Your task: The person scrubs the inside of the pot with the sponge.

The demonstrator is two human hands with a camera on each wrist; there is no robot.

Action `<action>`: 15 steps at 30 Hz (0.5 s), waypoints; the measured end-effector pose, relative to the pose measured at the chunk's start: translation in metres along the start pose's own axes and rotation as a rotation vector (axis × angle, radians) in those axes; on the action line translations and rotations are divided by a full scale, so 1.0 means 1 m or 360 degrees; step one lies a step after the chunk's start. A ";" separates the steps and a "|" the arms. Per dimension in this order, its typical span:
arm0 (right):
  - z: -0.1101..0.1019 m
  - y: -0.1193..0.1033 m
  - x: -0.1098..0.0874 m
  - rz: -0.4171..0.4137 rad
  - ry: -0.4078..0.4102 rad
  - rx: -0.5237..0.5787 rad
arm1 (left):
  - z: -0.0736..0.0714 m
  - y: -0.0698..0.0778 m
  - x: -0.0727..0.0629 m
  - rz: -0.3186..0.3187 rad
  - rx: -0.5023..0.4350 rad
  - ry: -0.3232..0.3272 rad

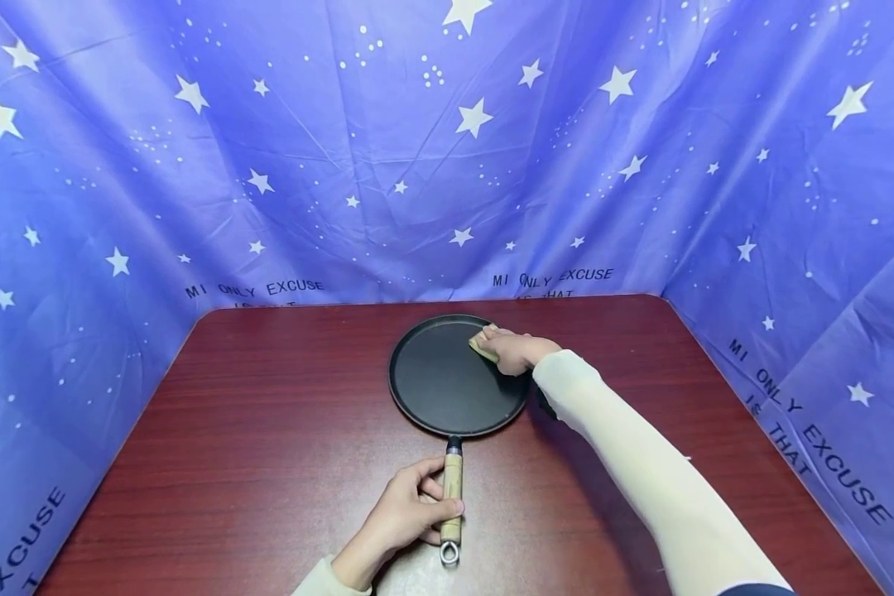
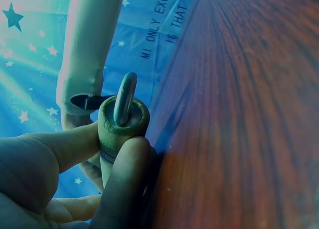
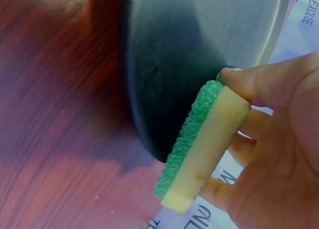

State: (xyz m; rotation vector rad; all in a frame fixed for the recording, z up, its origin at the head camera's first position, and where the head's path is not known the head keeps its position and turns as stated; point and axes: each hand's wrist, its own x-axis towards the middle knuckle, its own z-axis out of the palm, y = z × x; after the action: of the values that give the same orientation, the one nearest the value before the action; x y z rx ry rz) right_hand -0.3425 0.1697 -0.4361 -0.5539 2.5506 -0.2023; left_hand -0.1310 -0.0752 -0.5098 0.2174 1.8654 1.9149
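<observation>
From left to right: the left hand (image 1: pixel 410 513) is gripping the wooden handle (image 1: pixel 453 480) of a round black pan (image 1: pixel 447 381), its thumb lying across the top and its fingers curling in from the left, closed down to the handle's thickness; a metal ring (image 1: pixel 449 553) is sticking out of the handle's near end. The handle's long axis is running from the pan toward the near side, so the pan is lying beyond the left fingers, over the red table (image 1: pixel 194 455). Farther right, a two-layered sponge (image 3: pixel 209 144) is slanting over the pan's far right part, its green side facing the pan and its yellow side facing the palm of the right hand (image 1: pixel 514 352), which is the nearer hand. The right thumb and fingers are pinching the sponge, parting only by its bulk, and the sponge is lying at their tips, just left of the hand; whether the green side is fully touching the pan is remaining unclear
</observation>
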 end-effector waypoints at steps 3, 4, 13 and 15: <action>0.003 0.002 -0.006 -0.0002 0.0009 -0.0016 | 0.001 -0.001 0.001 0.0002 0.0004 0.0000; 0.003 0.002 -0.008 0.0002 0.0011 -0.0032 | 0.001 -0.001 0.001 0.0004 0.0005 -0.0002; 0.019 -0.004 -0.029 0.0018 0.0082 -0.0167 | 0.001 -0.001 0.002 0.0008 0.0008 0.0003; 0.023 -0.005 -0.034 -0.0001 0.0095 -0.0179 | 0.000 -0.001 0.002 0.0003 0.0004 0.0004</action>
State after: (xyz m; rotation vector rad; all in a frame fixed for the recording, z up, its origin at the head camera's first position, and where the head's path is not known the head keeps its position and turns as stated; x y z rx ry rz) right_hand -0.3022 0.1790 -0.4394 -0.5997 2.6322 -0.0772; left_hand -0.1322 -0.0741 -0.5113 0.2175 1.8699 1.9152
